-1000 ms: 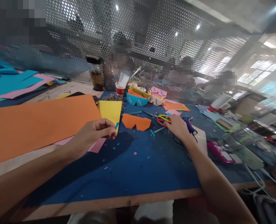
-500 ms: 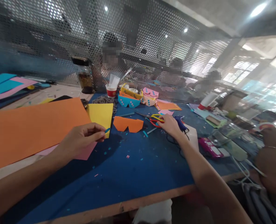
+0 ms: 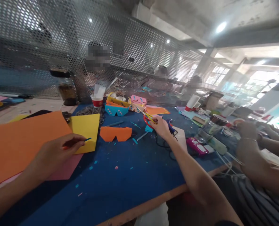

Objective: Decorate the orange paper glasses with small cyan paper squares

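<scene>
Over the yellow paper sheet (image 3: 86, 131), a thin blue paper strip (image 3: 87, 139) was pinched by the left hand (image 3: 57, 150) — red-and-yellow-handled scissors (image 3: 149, 119) were gripped by the right hand (image 3: 161, 127).

Matt blue paper strip (image 3: 87, 139) pinched in my left hand (image 3: 57, 153); scissors (image 3: 149, 118) with glossy plastic handles in my right hand (image 3: 160, 126); matt blue table (image 3: 130, 179) covering, raw wood edge.
</scene>
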`<state>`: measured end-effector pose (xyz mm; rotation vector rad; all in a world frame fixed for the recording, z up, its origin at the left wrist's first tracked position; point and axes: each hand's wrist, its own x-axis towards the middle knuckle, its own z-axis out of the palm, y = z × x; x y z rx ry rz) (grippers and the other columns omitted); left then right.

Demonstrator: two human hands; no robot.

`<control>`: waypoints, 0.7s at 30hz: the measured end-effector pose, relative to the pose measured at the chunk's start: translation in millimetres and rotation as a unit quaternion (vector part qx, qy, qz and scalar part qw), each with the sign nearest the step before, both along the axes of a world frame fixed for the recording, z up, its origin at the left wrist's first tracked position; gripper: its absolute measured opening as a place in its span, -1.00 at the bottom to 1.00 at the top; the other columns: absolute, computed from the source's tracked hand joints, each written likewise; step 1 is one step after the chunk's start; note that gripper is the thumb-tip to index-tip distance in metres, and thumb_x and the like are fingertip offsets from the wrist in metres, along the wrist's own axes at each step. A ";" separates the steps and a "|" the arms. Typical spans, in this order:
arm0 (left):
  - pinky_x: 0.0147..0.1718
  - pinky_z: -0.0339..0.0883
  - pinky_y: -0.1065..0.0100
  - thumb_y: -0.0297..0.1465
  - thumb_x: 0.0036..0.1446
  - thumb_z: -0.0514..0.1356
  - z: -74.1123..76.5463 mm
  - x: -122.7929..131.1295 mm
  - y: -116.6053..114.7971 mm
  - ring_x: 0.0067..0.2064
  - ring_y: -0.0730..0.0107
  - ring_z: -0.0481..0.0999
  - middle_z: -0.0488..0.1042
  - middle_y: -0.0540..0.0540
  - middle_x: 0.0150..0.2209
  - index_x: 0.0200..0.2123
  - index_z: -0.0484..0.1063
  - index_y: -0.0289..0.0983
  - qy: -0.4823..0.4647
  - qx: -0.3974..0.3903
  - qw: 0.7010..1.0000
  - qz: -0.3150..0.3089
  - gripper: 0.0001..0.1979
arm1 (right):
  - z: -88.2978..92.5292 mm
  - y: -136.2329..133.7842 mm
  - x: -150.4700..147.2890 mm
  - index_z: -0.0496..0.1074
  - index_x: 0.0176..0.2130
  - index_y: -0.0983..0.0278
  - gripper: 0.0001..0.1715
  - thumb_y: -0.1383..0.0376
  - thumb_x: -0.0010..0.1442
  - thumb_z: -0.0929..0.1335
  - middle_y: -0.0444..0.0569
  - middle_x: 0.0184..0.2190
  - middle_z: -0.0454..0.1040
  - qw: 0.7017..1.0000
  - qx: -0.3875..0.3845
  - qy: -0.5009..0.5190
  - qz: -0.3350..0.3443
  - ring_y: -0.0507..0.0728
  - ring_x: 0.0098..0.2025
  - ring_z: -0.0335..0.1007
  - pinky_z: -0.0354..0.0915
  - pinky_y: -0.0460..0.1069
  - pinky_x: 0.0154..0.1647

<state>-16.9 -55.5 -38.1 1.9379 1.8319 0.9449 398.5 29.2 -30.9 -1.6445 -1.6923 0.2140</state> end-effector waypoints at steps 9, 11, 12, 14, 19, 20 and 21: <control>-0.20 0.34 0.27 -0.07 0.15 0.17 -10.8 -7.3 10.4 -0.19 0.07 0.62 0.68 0.13 -0.24 -0.24 0.56 -0.01 0.029 0.000 0.998 0.047 -0.76 | 9.1 0.1 -12.2 0.40 -0.29 0.27 -0.46 -0.14 0.05 0.45 -0.17 -0.53 0.43 0.963 0.026 0.258 0.076 0.01 -0.53 0.31 0.26 -0.08 -0.49; -0.20 0.33 0.27 -0.09 0.15 0.18 -11.2 -6.9 10.2 -0.19 0.08 0.62 0.68 0.13 -0.24 -0.24 0.56 -0.02 0.020 0.000 0.999 0.038 -0.77 | 11.7 -6.2 -15.9 0.38 -0.35 0.24 -0.48 -0.14 0.06 0.45 -0.21 -0.60 0.36 0.954 0.025 0.279 0.103 0.00 -0.58 0.25 0.23 -0.08 -0.53; -0.20 0.33 0.28 -0.09 0.15 0.19 -11.2 -6.5 9.9 -0.19 0.08 0.62 0.68 0.13 -0.25 -0.24 0.56 -0.02 0.015 -0.002 0.999 0.038 -0.78 | 12.5 -9.0 -17.7 0.36 -0.39 0.23 -0.49 -0.14 0.09 0.44 -0.21 -0.63 0.34 0.951 0.026 0.286 0.114 -0.01 -0.60 0.23 0.22 -0.08 -0.54; -0.19 0.33 0.27 -0.08 0.14 0.20 -10.7 -5.1 8.9 -0.20 0.09 0.61 0.67 0.13 -0.26 -0.26 0.56 -0.01 0.005 -0.006 0.999 0.040 -0.78 | 13.3 -13.2 -21.0 0.32 -0.44 0.22 -0.48 -0.14 0.13 0.42 -0.21 -0.64 0.31 0.946 0.029 0.297 0.127 -0.01 -0.61 0.22 0.21 -0.08 -0.55; -0.16 0.36 0.28 -0.05 0.13 0.21 -8.3 -3.1 6.5 -0.17 0.09 0.60 0.68 0.11 -0.23 -0.22 0.57 -0.03 -0.012 -0.019 0.999 0.028 -0.73 | 10.9 -16.1 -28.8 0.35 -0.36 0.23 -0.52 -0.11 0.15 0.43 -0.21 -0.59 0.37 0.942 0.034 0.302 0.142 -0.04 -0.63 0.22 0.14 -0.10 -0.61; -0.16 0.36 0.28 -0.05 0.12 0.21 -7.8 -3.4 6.2 -0.15 0.08 0.61 0.68 0.10 -0.22 -0.22 0.57 -0.04 -0.011 -0.020 0.999 0.025 -0.72 | 10.1 -16.5 -30.4 0.37 -0.33 0.24 -0.53 -0.09 0.16 0.44 -0.22 -0.58 0.38 0.942 0.035 0.300 0.144 -0.04 -0.63 0.21 0.15 -0.10 -0.61; -0.16 0.36 0.28 -0.05 0.13 0.21 -7.4 -3.9 6.0 -0.14 0.07 0.61 0.69 0.09 -0.21 -0.21 0.57 -0.05 -0.008 -0.021 0.999 0.023 -0.72 | 9.4 -17.0 -31.9 0.37 -0.30 0.24 -0.55 -0.08 0.17 0.43 -0.22 -0.57 0.39 0.943 0.037 0.298 0.146 -0.04 -0.63 0.21 0.15 -0.10 -0.60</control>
